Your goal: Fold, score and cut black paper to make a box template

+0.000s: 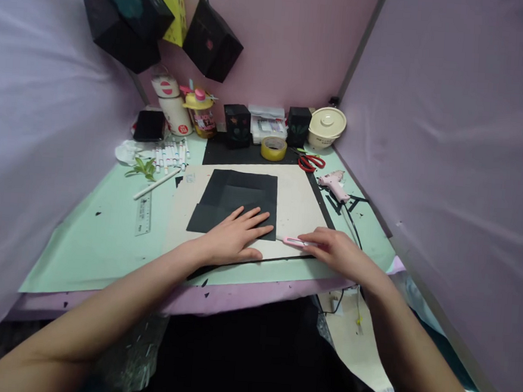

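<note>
"Black creased paper sheet [247, 183] in front of you, lying on the cream rectangular board [297, 198]. How do you have your left hand [239, 236]?"

"You have it flat on the lower right part of the sheet, fingers spread wide, grasping nothing. Your thumb reaches past the near edge onto the board."

"And your right hand [336, 249]?"

"You pinch a slim pink-and-white pen-shaped cutter [293, 242] between thumb and fingers. Its tip points left, at the sheet's lower right corner; whether it touches the paper, I cannot tell."

"What else do you have near?"

"Beyond the board you have a yellow tape roll [273, 151] and red-handled scissors [311, 163]. To your right, a pale pink plastic glue gun [336, 186] lies on the mint-green table cover [97, 238]."
</note>
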Tool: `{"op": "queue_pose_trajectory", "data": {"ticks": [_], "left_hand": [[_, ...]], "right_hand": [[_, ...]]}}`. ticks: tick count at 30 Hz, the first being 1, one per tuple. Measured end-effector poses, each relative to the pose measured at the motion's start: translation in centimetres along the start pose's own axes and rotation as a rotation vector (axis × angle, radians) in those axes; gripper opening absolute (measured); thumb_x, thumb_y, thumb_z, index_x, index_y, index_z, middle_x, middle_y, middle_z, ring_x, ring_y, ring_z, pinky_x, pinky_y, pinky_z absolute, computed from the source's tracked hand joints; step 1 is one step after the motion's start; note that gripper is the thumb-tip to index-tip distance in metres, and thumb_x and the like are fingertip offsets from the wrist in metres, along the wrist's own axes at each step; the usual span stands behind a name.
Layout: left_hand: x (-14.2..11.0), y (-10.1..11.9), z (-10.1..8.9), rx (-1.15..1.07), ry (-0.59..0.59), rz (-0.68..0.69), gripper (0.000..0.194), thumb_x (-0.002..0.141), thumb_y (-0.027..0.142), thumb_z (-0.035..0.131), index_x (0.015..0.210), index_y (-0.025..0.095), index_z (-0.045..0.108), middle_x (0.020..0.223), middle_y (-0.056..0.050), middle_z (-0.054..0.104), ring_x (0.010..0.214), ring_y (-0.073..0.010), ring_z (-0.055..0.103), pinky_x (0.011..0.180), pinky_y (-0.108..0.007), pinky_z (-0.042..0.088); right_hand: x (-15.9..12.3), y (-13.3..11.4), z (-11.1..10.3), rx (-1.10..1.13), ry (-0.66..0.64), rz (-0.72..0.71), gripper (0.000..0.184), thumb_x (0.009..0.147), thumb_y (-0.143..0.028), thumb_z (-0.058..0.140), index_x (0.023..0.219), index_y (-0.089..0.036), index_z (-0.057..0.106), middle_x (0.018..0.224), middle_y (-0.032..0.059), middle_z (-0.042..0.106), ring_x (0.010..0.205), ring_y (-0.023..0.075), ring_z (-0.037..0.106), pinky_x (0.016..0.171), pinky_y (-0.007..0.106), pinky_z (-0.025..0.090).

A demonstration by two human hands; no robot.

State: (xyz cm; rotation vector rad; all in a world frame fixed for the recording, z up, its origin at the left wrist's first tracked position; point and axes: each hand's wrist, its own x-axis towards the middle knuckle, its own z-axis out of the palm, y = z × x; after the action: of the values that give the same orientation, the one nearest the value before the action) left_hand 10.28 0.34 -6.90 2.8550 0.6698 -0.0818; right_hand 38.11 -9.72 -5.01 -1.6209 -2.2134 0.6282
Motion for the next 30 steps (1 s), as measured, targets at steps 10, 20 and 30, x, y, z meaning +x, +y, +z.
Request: {"op": "queue_pose_trajectory", "data": {"ticks": [10, 20, 30], "left_hand": [[-1.0, 1.9, 0.6, -0.028, -0.053, 0.163, 0.101, 0.08, 0.082, 0.043, 0.156, 0.02, 0.021, 0.163, -0.011, 0.013, 0.151, -0.029, 0.01, 0.122, -0.047, 0.003], [-0.9, 1.7, 0.8, -0.055, -0.039, 0.183, 0.103, 0.077, 0.081, 0.049, 0.157, 0.024, 0.017, 0.163, -0.009, 0.013, 0.151, -0.0289, 0.011, 0.122, -0.047, 0.002], [-0.9, 1.8, 0.6, -0.057, -0.057, 0.178, 0.103, 0.077, 0.081, 0.05, 0.157, 0.024, 0.017, 0.163, -0.009, 0.012, 0.151, -0.0281, 0.009, 0.122, -0.046, 0.001]], "right_hand": [[-4.6, -1.8, 1.5, 0.037, -0.064, 0.06, 0.037, 0.1, -0.034, 0.045, 0.136, -0.035, 0.057, 0.095, 0.0044, 0.062, 0.082, 0.018, 0.062, 0.073, 0.032, 0.049], [-4.0, -1.4, 2.1, 0.074, -0.074, -0.001, 0.037, 0.1, -0.033, 0.046, 0.136, -0.031, 0.058, 0.091, 0.0042, 0.06, 0.079, 0.0164, 0.06, 0.073, 0.03, 0.048], [-4.3, -1.7, 1.8, 0.09, -0.092, -0.012, 0.038, 0.101, -0.032, 0.045, 0.138, -0.033, 0.055, 0.088, 0.003, 0.058, 0.076, 0.0153, 0.058, 0.071, 0.029, 0.046]]}}
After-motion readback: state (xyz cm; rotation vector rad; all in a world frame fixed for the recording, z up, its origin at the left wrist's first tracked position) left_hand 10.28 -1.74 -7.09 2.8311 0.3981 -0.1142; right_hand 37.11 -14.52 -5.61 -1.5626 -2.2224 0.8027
